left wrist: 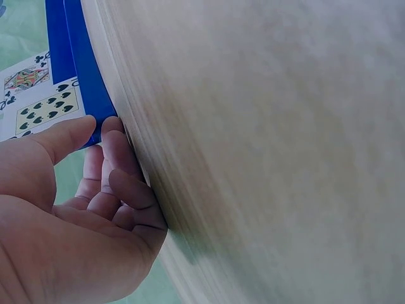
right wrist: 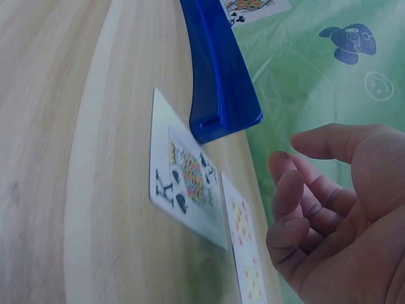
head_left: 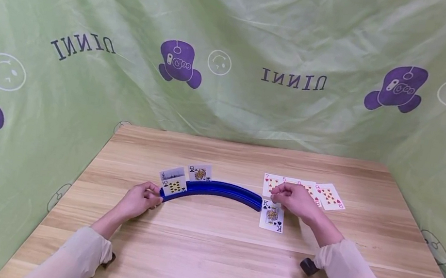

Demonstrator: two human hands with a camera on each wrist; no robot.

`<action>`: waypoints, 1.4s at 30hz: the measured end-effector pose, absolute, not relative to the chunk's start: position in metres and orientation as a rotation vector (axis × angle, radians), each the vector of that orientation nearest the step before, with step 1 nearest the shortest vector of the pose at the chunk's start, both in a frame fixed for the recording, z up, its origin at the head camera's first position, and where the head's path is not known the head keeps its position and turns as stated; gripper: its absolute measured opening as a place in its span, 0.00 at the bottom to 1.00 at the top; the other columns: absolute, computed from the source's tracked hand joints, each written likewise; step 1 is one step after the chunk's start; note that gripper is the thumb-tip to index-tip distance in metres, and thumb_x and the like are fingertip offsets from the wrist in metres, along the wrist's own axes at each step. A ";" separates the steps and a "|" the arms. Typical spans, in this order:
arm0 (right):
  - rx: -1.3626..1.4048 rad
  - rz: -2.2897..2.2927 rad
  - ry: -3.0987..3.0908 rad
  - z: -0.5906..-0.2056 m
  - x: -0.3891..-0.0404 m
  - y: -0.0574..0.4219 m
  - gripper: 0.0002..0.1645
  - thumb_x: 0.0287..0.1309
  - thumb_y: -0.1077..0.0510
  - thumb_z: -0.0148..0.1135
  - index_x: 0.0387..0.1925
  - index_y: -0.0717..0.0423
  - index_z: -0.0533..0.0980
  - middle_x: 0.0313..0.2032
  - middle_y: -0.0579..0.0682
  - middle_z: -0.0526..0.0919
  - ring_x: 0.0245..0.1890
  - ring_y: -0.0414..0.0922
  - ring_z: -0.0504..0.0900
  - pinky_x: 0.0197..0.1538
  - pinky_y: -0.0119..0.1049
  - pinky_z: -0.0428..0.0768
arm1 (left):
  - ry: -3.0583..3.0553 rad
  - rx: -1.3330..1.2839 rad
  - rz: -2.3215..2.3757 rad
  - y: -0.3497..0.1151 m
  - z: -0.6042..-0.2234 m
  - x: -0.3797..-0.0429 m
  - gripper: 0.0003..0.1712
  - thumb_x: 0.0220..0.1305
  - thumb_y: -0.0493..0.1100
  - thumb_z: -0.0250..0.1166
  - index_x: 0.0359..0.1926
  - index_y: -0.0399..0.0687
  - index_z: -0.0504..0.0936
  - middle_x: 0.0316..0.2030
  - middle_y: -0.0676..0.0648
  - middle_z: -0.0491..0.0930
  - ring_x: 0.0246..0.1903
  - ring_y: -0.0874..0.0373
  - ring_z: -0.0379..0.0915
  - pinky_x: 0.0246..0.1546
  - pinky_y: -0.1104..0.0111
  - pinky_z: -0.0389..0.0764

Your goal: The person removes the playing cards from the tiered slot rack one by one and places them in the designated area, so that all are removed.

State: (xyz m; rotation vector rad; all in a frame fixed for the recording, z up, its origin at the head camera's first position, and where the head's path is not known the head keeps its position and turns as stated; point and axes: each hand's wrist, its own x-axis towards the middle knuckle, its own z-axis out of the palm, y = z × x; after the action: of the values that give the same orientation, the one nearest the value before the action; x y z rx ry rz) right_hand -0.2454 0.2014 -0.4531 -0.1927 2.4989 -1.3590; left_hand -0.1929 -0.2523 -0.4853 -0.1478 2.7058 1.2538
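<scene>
A curved blue card holder [head_left: 223, 189] lies on the table. At its left end my left hand [head_left: 142, 200] pinches the tip, with the thumb [left wrist: 76, 136] on top and fingers at the side. The ten of spades [head_left: 174, 186] stands in the holder there, partly covering another card [head_left: 173, 175] behind it. A queen of clubs [head_left: 200, 173] stands a little further right. My right hand [head_left: 294, 199] hovers by the other end with fingers loosely bent, holding nothing. Just below it is the king of spades [right wrist: 190, 171], beside the holder's right end and apart from the fingers.
A row of overlapping heart cards lies at the back right, partly behind my right hand, with the nine [head_left: 330, 197] at its outer end. The wooden table [head_left: 202, 263] meets a green printed cloth [head_left: 228, 110] at the back and sides.
</scene>
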 end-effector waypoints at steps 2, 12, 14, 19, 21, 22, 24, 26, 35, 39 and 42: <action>-0.205 -1.376 2.492 -0.452 -0.246 0.198 0.14 0.59 0.60 0.65 0.46 0.62 0.79 0.34 0.52 0.84 0.31 0.48 0.79 0.38 0.40 0.80 | 2.706 -0.148 1.259 -0.252 -0.485 -0.193 0.12 0.63 0.36 0.66 0.46 0.38 0.76 0.32 0.44 0.87 0.29 0.59 0.76 0.29 0.70 0.74; -0.250 -1.434 2.448 -0.443 -0.248 0.179 0.15 0.60 0.59 0.65 0.47 0.63 0.78 0.34 0.53 0.85 0.34 0.55 0.82 0.41 0.44 0.81 | 2.709 -0.146 1.257 -0.252 -0.485 -0.194 0.12 0.63 0.36 0.67 0.45 0.38 0.76 0.32 0.44 0.86 0.28 0.59 0.76 0.29 0.70 0.74; -0.259 -1.450 2.435 -0.441 -0.249 0.176 0.15 0.61 0.59 0.65 0.47 0.63 0.78 0.34 0.52 0.85 0.35 0.56 0.82 0.42 0.45 0.81 | 2.709 -0.143 1.261 -0.252 -0.485 -0.194 0.12 0.63 0.36 0.67 0.45 0.38 0.76 0.32 0.44 0.86 0.28 0.59 0.76 0.29 0.70 0.74; -0.325 -1.488 2.427 -0.439 -0.250 0.167 0.16 0.60 0.60 0.65 0.47 0.65 0.78 0.34 0.54 0.85 0.34 0.54 0.82 0.41 0.45 0.81 | 2.702 -0.138 1.268 -0.252 -0.484 -0.195 0.12 0.63 0.36 0.66 0.46 0.38 0.76 0.32 0.44 0.86 0.28 0.59 0.77 0.29 0.70 0.75; -0.342 -1.504 2.424 -0.438 -0.251 0.164 0.16 0.61 0.60 0.65 0.47 0.66 0.78 0.34 0.55 0.85 0.33 0.52 0.82 0.40 0.43 0.81 | 2.700 -0.140 1.267 -0.252 -0.484 -0.195 0.12 0.63 0.36 0.66 0.46 0.38 0.76 0.33 0.44 0.86 0.28 0.59 0.77 0.29 0.70 0.75; -0.350 -1.514 2.420 -0.438 -0.251 0.163 0.16 0.60 0.60 0.65 0.47 0.67 0.78 0.34 0.55 0.85 0.32 0.50 0.81 0.40 0.42 0.81 | 2.700 -0.140 1.264 -0.252 -0.484 -0.195 0.12 0.63 0.36 0.66 0.46 0.38 0.76 0.33 0.43 0.86 0.28 0.59 0.77 0.29 0.70 0.75; -0.361 -1.530 2.416 -0.438 -0.251 0.159 0.17 0.61 0.60 0.65 0.47 0.67 0.78 0.33 0.54 0.85 0.31 0.47 0.81 0.39 0.40 0.81 | 2.697 -0.144 1.264 -0.252 -0.484 -0.195 0.12 0.63 0.36 0.66 0.46 0.38 0.76 0.32 0.44 0.86 0.27 0.60 0.76 0.29 0.70 0.75; -0.370 -1.542 2.414 -0.437 -0.251 0.155 0.17 0.60 0.60 0.65 0.47 0.67 0.78 0.33 0.53 0.85 0.31 0.45 0.81 0.40 0.40 0.82 | 2.695 -0.151 1.268 -0.252 -0.483 -0.194 0.12 0.62 0.36 0.66 0.46 0.38 0.76 0.31 0.44 0.86 0.27 0.60 0.76 0.28 0.70 0.74; -0.429 -1.571 2.430 -0.436 -0.252 0.139 0.15 0.60 0.59 0.66 0.46 0.65 0.79 0.33 0.53 0.85 0.32 0.46 0.82 0.39 0.39 0.81 | 2.694 -0.148 1.270 -0.252 -0.483 -0.193 0.13 0.62 0.36 0.66 0.46 0.38 0.76 0.30 0.47 0.86 0.27 0.61 0.76 0.28 0.70 0.73; -0.417 -1.603 2.420 -0.435 -0.252 0.131 0.14 0.60 0.59 0.66 0.45 0.64 0.80 0.32 0.51 0.85 0.33 0.48 0.82 0.39 0.38 0.81 | 2.691 -0.155 1.265 -0.252 -0.484 -0.193 0.13 0.62 0.36 0.66 0.46 0.38 0.76 0.31 0.46 0.86 0.27 0.60 0.76 0.29 0.70 0.73; -0.410 -1.630 2.408 -0.434 -0.251 0.125 0.12 0.60 0.59 0.66 0.44 0.63 0.80 0.32 0.49 0.84 0.34 0.51 0.83 0.39 0.38 0.81 | 2.691 -0.160 1.266 -0.252 -0.484 -0.193 0.13 0.62 0.36 0.66 0.46 0.38 0.76 0.31 0.46 0.86 0.27 0.60 0.76 0.29 0.70 0.73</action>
State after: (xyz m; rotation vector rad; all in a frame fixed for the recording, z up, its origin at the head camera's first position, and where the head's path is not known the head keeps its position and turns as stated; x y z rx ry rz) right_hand -0.2515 0.1252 -0.4339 -0.4098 2.4084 -1.6298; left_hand -0.1930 -0.2520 -0.4837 -0.1598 2.6908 1.2664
